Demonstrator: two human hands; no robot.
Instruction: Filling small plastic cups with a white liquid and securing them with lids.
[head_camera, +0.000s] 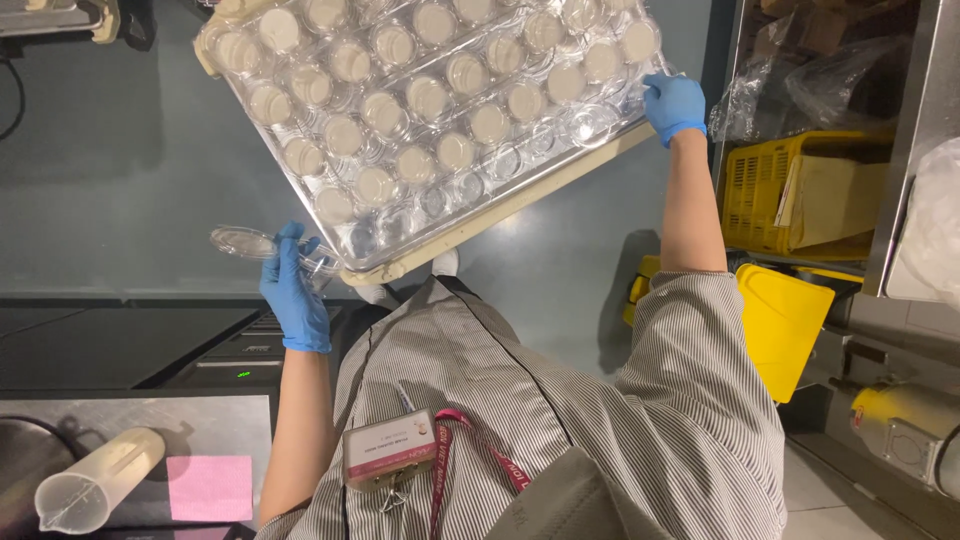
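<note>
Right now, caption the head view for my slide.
Blue-gloved hands, right and left, tilt a tray of lidded cups.

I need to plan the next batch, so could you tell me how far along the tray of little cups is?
Most cups in the tray already hold a pale filling. In hand: the right hand grips the tray's far corner, and the left hand holds a clear lid at the near edge. Left: several clear cups along the lower rows look empty.
</note>
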